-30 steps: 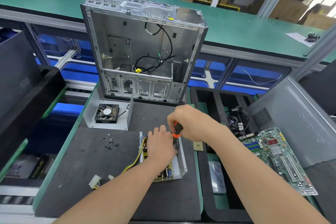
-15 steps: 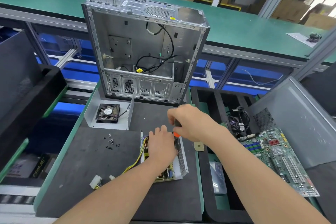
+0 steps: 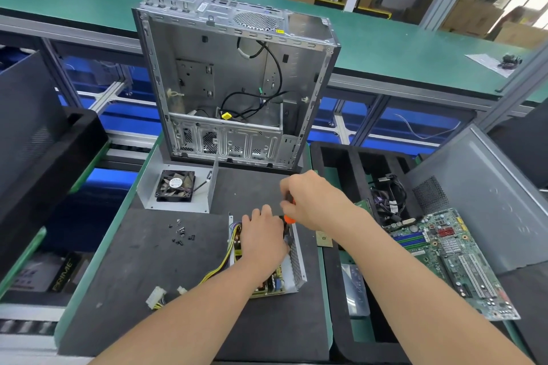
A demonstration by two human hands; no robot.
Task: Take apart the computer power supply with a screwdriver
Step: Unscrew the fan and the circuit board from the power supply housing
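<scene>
Since the earlier frames almost nothing has moved: the right hand (image 3: 317, 201) has only turned a little on the screwdriver (image 3: 289, 219), so less of its orange handle shows. Its grip is closed round that handle, and the tool points down into the far end of the power supply (image 3: 295, 264). This lies open on the dark table (image 3: 148, 261), in the lower middle of the frame. The left hand (image 3: 262, 241) lies on top of the unit, fingers bent down beside the tool; whether this grip pinches anything I cannot tell. The step seems to be loosening an inner screw. To do it well, keep the tool upright, press down while turning, hold the unit still, and put the screw with the loose screws (image 3: 181, 234) to the left.
</scene>
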